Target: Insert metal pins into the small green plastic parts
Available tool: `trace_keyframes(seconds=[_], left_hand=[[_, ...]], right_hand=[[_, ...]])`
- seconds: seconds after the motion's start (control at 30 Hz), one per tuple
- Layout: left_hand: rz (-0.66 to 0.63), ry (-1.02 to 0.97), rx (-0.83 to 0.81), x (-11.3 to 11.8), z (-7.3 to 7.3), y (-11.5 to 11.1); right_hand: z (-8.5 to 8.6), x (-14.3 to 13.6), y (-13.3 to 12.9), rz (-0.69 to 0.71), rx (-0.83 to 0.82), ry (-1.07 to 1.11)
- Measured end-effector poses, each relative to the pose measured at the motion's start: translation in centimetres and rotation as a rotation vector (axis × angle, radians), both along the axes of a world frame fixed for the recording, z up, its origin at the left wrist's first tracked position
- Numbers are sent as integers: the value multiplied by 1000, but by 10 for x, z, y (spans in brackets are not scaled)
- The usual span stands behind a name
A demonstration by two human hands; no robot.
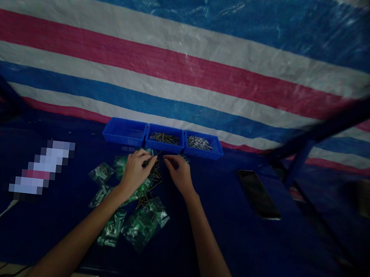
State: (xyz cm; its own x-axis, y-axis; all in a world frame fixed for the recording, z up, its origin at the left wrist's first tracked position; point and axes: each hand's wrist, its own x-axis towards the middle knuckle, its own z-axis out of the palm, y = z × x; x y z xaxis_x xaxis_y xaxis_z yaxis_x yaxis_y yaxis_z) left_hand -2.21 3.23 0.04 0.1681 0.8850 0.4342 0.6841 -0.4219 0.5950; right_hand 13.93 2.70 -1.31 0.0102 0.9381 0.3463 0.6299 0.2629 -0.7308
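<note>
My left hand [137, 168] is closed in a pinch over a pile of small clear bags with green and pale contents [146, 222]. My right hand [179, 172] is also pinched, its fingertips a short gap to the right of the left ones. A thin dark sliver shows between the two sets of fingertips. What either pinch holds is too small to make out. Loose brass-coloured screws or nails [143, 200] lie among the bags below the hands. More bags [101, 172] lie to the left, partly behind my left forearm.
Beyond my hands stand three joined blue bins: a left one [126, 132] with nothing visible inside, a middle one with brass-coloured pins [164, 138], a right one with silvery pins [198, 143]. A blurred-out phone-like object [43, 167] with a white cable lies left; a dark phone [258, 194] lies right.
</note>
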Motion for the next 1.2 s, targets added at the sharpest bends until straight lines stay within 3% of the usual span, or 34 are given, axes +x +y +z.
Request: trace_keyframes(seconds=[0.1,0.3,0.43,0.63,0.83,1.03,1.2], left_hand=[[-48,-42,3,2,1,0],[-133,-93,-5,5,0,0],[-175,-168,-25,5,0,0],[-172,-350,-41,4,3,-1],[-179,-375,-30,6,9,-4],[-135,-434,-52,3,12,-1],[-130,-510,-56,4,11,0]], right_hand=[[1,-2,2,14,-15,198],[9,-3,0,69,-301,504],[12,-4,-1,107,-322,648],[16,-8,-3,151,-298,657],[24,-11,-6,181,-287,675],[22,-11,-5,110,-227,623],[18,-13,-6,305,-216,479]])
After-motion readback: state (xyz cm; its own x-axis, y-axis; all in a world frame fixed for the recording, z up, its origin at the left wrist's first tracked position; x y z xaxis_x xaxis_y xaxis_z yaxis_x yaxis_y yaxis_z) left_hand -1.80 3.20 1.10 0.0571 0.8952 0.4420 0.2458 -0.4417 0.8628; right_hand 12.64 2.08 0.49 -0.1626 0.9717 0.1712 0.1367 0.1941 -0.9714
